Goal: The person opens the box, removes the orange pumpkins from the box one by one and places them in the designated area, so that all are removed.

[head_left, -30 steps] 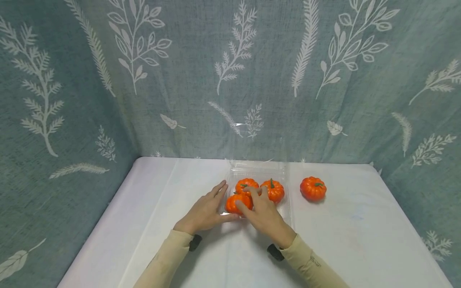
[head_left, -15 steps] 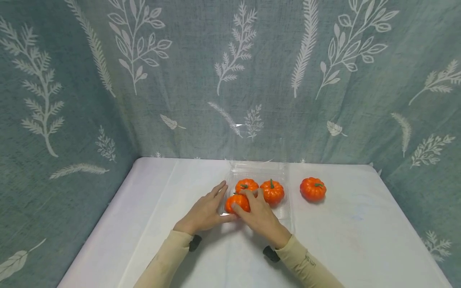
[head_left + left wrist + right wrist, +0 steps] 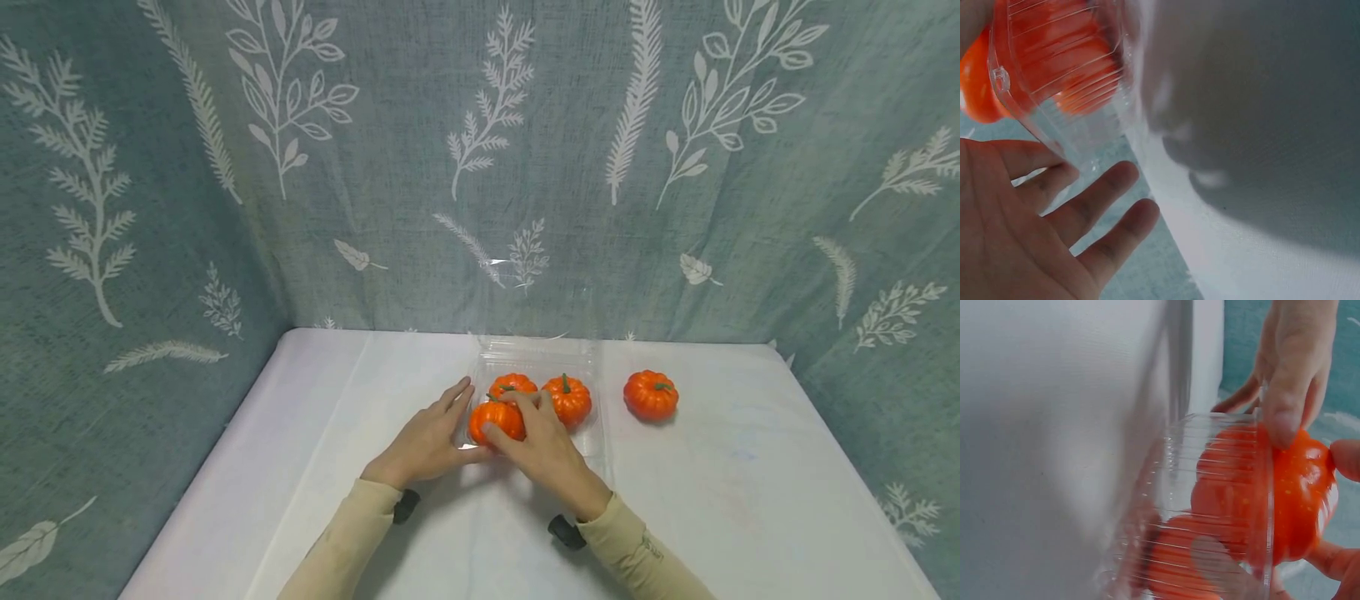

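Note:
A clear plastic clamshell box holds three small orange pumpkins with green stems. My right hand reaches over its front side and grips the front-left pumpkin between thumb and fingers. Behind that one sits a second pumpkin, partly hidden, and to its right a third pumpkin. My left hand lies at the box's front-left corner, its fingers extended and spread in the left wrist view. In the right wrist view the left thumb presses at the box rim, right beside the gripped pumpkin.
The clear lid stands raised at the back of the box. Another orange pumpkin rests on the white tablecloth to the right. Green leaf-patterned cloth encloses the table at the back and sides.
My right hand has shifted slightly left, its fingers closer round the front-left pumpkin, which has moved a little in the box. My left hand has stayed in place.

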Available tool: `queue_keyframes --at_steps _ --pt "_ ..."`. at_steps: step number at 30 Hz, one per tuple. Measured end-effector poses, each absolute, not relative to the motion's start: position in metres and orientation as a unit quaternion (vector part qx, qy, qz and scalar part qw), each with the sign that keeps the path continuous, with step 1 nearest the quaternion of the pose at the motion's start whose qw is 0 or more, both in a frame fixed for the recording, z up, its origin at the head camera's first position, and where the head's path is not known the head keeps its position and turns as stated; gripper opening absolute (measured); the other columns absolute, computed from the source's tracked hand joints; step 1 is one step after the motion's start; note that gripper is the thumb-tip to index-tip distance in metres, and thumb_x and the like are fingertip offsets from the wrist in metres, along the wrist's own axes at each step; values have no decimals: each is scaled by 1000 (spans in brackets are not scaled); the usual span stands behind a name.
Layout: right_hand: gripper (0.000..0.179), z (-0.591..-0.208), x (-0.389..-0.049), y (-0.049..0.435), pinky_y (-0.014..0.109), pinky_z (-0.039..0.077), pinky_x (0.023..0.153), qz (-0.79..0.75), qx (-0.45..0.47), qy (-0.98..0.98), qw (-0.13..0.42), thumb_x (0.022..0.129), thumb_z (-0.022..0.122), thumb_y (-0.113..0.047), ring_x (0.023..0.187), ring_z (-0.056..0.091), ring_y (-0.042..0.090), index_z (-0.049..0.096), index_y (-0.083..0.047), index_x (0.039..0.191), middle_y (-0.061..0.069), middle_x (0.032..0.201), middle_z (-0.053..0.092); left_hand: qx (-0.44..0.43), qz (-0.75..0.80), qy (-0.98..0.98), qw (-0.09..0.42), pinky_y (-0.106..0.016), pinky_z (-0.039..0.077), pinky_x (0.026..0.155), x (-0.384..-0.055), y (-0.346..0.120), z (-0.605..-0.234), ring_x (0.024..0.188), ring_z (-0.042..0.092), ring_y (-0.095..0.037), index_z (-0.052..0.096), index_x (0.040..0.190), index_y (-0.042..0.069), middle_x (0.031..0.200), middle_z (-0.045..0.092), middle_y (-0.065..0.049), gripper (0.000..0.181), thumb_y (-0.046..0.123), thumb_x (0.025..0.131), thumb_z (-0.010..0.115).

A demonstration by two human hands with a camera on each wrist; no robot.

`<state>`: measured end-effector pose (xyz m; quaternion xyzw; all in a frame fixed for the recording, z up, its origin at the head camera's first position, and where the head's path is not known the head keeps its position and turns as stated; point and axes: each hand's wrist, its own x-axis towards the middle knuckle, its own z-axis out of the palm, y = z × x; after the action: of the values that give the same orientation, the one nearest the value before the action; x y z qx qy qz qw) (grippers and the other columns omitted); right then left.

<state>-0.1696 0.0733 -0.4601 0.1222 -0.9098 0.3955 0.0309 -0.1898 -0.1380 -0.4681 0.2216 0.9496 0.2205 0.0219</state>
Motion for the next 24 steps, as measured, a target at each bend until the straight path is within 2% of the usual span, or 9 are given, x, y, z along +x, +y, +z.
queue_keyframes --at_steps 2,10,17,24 --pt "52 -458 -168 73 50 54 88 395 125 -909 35 92 67 -56 99 62 28 59 -26 133 10 120 51 221 223 949 25 -53 41 111 -190 -138 -468 137 48 -39 29 160 6 167 23 -4 111 75 81 66" --pt "49 -453 -165 77 45 50 99 412 157 -896 53 91 72 -43 122 57 22 59 -20 132 2 133 60 221 230 947 26 -53 41 111 -190 -139 -468 137 48 -39 29 160 6 167 23 -4 110 71 82 70" --pt "50 -444 -160 88 44 52 96 424 174 -884 92 87 79 -39 116 59 19 59 -21 129 -1 130 60 219 236 946 24 -50 40 112 -190 -139 -469 137 47 -38 31 159 6 167 24 -4 114 78 78 67" --pt "56 -433 -157 108 41 57 85 440 183 -868 139 84 84 -33 105 59 16 56 -17 129 -3 123 60 219 231 948 23 -49 39 113 -190 -138 -469 139 47 -37 30 160 6 167 24 -4 114 78 78 66"
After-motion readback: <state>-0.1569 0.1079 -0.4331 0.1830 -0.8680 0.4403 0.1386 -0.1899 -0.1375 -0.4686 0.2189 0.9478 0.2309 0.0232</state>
